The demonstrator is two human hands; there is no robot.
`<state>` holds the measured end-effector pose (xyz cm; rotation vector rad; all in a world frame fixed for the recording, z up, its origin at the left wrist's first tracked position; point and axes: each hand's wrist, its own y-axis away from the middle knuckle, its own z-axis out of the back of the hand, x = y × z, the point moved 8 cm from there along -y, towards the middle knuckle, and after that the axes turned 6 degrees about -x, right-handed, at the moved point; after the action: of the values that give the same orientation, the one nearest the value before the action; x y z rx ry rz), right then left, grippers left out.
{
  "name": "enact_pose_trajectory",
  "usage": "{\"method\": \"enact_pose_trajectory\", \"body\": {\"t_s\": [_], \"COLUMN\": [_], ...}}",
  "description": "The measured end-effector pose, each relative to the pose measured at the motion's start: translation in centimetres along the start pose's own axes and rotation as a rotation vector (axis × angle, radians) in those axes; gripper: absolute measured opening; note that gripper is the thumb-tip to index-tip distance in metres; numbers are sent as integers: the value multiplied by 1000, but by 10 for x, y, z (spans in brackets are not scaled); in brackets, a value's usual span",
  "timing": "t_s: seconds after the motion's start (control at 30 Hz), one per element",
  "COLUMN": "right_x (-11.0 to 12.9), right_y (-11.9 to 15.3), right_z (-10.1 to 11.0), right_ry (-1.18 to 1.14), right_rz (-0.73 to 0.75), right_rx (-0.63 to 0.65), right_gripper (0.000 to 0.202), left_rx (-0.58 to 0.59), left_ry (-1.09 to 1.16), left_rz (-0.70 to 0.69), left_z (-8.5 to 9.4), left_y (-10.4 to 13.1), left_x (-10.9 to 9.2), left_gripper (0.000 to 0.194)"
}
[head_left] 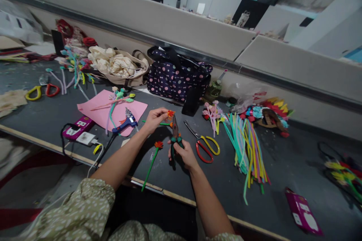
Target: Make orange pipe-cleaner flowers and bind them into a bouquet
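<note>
Head view shows two bare hands at work above a dark grey counter. The left hand has its fingers pinched together on a small orange fuzzy flower, and the tips of the long-nosed pliers with dark green handles are very near to this flower. The right hand has its fingers clamped around the handles of these pliers. Nearer to the person, one orange flower with green stem is lying on the counter. To the right of the pliers are the scissors with red and yellow handles, and farther right, the bundle of many-coloured fuzzy sticks. On the left side, a blue glue gun is at the edge of the pink paper sheet
</note>
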<state>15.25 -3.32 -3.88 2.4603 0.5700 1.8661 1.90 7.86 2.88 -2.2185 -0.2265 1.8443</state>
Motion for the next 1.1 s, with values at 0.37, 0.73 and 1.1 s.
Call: {"method": "enact_pose_trajectory", "body": {"t_s": [0.37,0.73,1.1], "right_x": [1,1,-2], "right_y": [1,1,-1], "right_z": [0,0,5], "right_ry": [0,13,1], "right_rz": [-20,-5,15], "right_rx": [31,48,-19], "right_gripper": [44,45,41], "left_rx": [5,24,18], "left_ry": [-16,4,-29], "left_rz": [4,33,-14], "left_z": [0,-2,-1], "left_y": [0,0,0], "left_x": [3,4,3], "left_gripper": [26,26,25]}}
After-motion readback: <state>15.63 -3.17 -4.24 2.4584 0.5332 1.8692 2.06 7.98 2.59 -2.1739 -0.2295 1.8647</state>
